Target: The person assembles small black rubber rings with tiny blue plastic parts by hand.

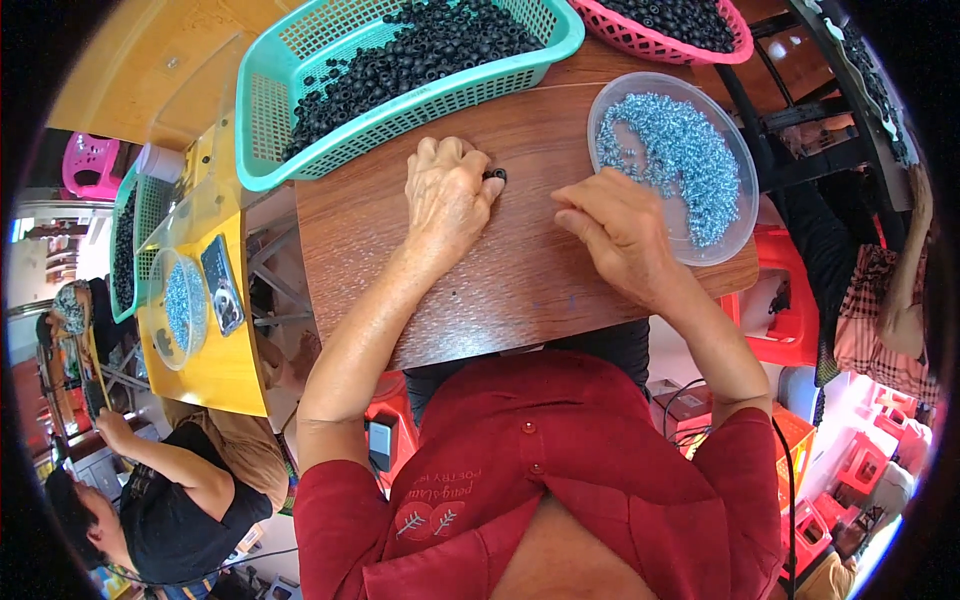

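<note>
My left hand [445, 195] rests on the brown wooden tabletop [400, 290], fingers curled, pinching a small black ring-shaped part [497, 174] between thumb and forefinger. My right hand [622, 232] hovers to the right of it with thumb and fingertips brought together; whatever they hold, if anything, is too small to see. Beside that hand, a round clear plastic tub [735, 135] contains many tiny shiny blue pieces [690, 160]. Beyond my left hand stands a turquoise plastic basket [262, 150] full of small black parts [420, 60].
A pink basket [735, 50] of black parts sits at the far right. On the left, a yellow table [215, 370] carries a phone [222, 285] and another clear tub [155, 320] of blue pieces. People work nearby on both sides. Red stools [780, 300] stand at right.
</note>
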Demonstrator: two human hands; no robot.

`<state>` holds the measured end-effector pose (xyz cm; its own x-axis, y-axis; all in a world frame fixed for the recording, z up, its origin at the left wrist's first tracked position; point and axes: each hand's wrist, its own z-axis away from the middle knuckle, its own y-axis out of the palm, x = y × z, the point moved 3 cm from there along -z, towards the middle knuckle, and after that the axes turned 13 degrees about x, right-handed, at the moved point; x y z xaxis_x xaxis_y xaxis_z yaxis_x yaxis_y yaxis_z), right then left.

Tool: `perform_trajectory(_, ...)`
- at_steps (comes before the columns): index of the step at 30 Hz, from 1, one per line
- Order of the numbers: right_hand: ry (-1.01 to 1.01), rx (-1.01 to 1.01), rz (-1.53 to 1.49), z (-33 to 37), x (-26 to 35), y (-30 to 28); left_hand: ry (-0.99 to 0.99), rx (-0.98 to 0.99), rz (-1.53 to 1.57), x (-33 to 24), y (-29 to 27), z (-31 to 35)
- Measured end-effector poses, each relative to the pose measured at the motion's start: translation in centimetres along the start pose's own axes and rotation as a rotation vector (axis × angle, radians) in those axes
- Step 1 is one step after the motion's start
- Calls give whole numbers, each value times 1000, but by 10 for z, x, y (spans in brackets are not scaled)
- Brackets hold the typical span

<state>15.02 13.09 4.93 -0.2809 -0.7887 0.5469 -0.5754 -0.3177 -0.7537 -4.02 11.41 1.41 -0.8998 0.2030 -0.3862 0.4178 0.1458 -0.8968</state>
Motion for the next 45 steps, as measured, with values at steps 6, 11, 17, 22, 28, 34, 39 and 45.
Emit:
perform_trajectory(6,44,-66,-50,15,7,1,-9,92,-85,-6,9,-6)
perform_trajectory(11,59,-90,-138,37,9,8,78,19,-105,-5,8,-2)
perform_trajectory(17,84,-103,-196,52,6,12,91,1,-223,-10,2,2)
perform_trajectory(22,73,-87,-215,50,13,19,83,14,-193,-9,11,2)
perform_trajectory(28,80,-98,-192,50,12,21,174,-132,-59,-43,-23,8)
perform_trajectory(34,147,-206,-241,40,15,16,-284,85,1376,-51,-10,40)
perform_trajectory(39,172,-326,-395,29,23,10,-335,61,1627,-62,3,48)
perform_trajectory(45,133,-333,-349,32,24,16,-293,24,1555,-75,-1,58)
